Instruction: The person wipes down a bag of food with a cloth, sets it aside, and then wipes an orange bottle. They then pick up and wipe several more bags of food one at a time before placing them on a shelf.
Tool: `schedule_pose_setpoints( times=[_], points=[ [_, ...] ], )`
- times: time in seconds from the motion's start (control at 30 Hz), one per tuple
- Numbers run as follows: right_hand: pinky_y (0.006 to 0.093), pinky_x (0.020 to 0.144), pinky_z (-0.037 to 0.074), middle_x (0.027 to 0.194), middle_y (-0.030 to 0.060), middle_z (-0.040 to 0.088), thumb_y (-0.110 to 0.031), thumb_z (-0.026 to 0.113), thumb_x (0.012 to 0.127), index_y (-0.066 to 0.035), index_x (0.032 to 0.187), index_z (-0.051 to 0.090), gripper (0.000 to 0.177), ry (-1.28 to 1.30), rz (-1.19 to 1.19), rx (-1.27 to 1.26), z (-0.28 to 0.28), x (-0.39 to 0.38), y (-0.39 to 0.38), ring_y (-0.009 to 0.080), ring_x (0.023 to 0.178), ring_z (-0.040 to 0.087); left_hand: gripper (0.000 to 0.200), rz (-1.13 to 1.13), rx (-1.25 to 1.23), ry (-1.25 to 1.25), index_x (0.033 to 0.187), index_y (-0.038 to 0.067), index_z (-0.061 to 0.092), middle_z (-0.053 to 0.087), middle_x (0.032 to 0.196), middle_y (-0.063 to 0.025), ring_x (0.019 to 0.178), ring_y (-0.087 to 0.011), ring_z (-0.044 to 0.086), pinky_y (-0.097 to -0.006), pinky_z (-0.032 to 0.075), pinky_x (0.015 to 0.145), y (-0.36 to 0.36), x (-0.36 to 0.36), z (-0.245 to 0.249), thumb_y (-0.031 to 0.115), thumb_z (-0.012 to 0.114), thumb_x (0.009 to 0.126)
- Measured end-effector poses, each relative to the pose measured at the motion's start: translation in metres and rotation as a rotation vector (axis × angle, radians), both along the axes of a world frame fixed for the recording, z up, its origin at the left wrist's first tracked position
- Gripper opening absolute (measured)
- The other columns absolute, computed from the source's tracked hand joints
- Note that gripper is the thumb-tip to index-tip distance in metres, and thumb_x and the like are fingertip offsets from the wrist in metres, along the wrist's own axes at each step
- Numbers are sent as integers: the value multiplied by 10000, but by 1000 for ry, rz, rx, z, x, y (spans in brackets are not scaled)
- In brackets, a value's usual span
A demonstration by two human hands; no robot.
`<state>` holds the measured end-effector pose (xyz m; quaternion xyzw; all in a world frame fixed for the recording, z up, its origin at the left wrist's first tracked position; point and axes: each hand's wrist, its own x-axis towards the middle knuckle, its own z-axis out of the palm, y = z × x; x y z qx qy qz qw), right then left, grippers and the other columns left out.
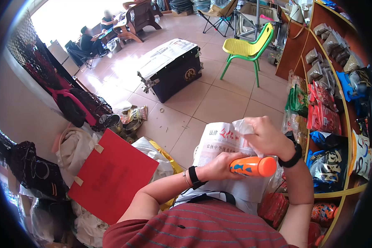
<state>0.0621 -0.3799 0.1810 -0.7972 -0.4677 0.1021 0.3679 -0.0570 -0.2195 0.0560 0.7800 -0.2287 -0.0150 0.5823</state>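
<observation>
My left hand (219, 166) is closed around an orange plastic bottle (252, 166) with a blue pattern. The bottle lies sideways, its orange cap end pointing right. In my right hand (264, 134), raised just above and beyond the bottle, a crumpled white tissue (242, 127) is pinched between the fingers. Beneath both hands a printed newspaper (213, 142) with red and black characters is spread. The palm side of my left hand is hidden by the bottle.
Shelves with packaged goods (324, 118) curve along the right. A red board (113, 177) leans over white bags on the left. Ahead stand a dark trunk (173, 78) and a yellow-green chair (237, 47). Two people (89, 43) sit far back left.
</observation>
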Motion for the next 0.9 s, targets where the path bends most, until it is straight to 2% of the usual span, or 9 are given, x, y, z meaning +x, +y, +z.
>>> schedule_pose_setpoints(
  times=[0.1, 0.17, 0.2, 0.3, 0.43, 0.53, 0.63, 0.77, 0.9],
  points=[
    [428, 783, 587, 927, 211, 746, -245, 647, 984, 0, 1150, 711, 303, 46, -194, 10, -28, 26, -15, 384, 866, 737, 590, 3, -76, 88, 1271, 36, 632, 750, 1100, -94, 1013, -211, 718, -350, 557, 931, 8, -2, 13, 216, 916, 786],
    [392, 858, 578, 988, 111, 753, -308, 629, 1031, 5, 1295, 651, 410, 581, -301, 406, -30, 37, -20, 264, 945, 741, 643, 103, -167, 71, 1360, 33, 597, 731, 1139, -66, 1014, -134, 670, -323, 545, 930, 15, 0, 9, 133, 888, 796],
    [366, 937, 551, 1055, 52, 717, -376, 647, 1030, 7, 1382, 577, 525, 678, -278, 558, -16, 30, -17, 188, 1051, 687, 606, 122, -222, 152, 1337, 33, 618, 722, 1136, -29, 1005, -100, 636, -302, 538, 926, 19, 1, 16, 122, 884, 800],
    [336, 975, 523, 1116, 63, 708, -390, 664, 1007, 2, 1377, 563, 548, 779, -16, 819, -3, 5, 7, 185, 1087, 672, 564, 198, -252, 168, 1300, 39, 643, 725, 1125, -28, 1006, -99, 643, -293, 537, 928, 32, 8, 14, 128, 888, 800],
    [319, 887, 559, 1088, 69, 713, -227, 875, 818, -4, 1139, 683, 436, 251, 118, 423, -7, -9, 34, 142, 1002, 699, 478, 245, -183, 110, 1227, 53, 678, 746, 1061, -16, 968, -109, 675, -300, 555, 901, 44, 11, 12, 165, 893, 814],
    [303, 793, 567, 978, 58, 726, -100, 898, 733, -13, 1010, 713, 345, 304, 40, 366, -10, -10, 41, 127, 890, 706, 387, 257, -294, 152, 1134, 51, 710, 753, 1010, -20, 940, -113, 693, -297, 565, 879, 42, 9, 10, 173, 896, 818],
    [341, 672, 571, 757, 96, 697, -256, 935, 710, -23, 872, 685, 377, 170, -113, 480, -14, -19, 51, 196, 690, 697, 352, 268, -301, 163, 1102, 49, 718, 753, 972, -23, 911, -109, 696, -293, 568, 857, 46, 10, 10, 168, 890, 818],
    [365, 648, 577, 787, 105, 708, -273, 944, 711, -24, 880, 684, 397, -17, -241, 560, -33, -22, 54, 232, 687, 712, 361, 334, -117, 150, 1166, 15, 692, 760, 993, -41, 934, -91, 706, -290, 584, 805, 44, 11, 12, 93, 847, 850],
    [424, 879, 564, 1193, 223, 648, -233, 914, 737, 26, 1257, 580, 670, -231, -408, 495, -52, -37, 59, 348, 1070, 680, 306, 425, -149, 121, 1151, 45, 714, 756, 912, -36, 802, -121, 696, -303, 576, 759, 32, 14, 4, 106, 790, 861]
  ],
)
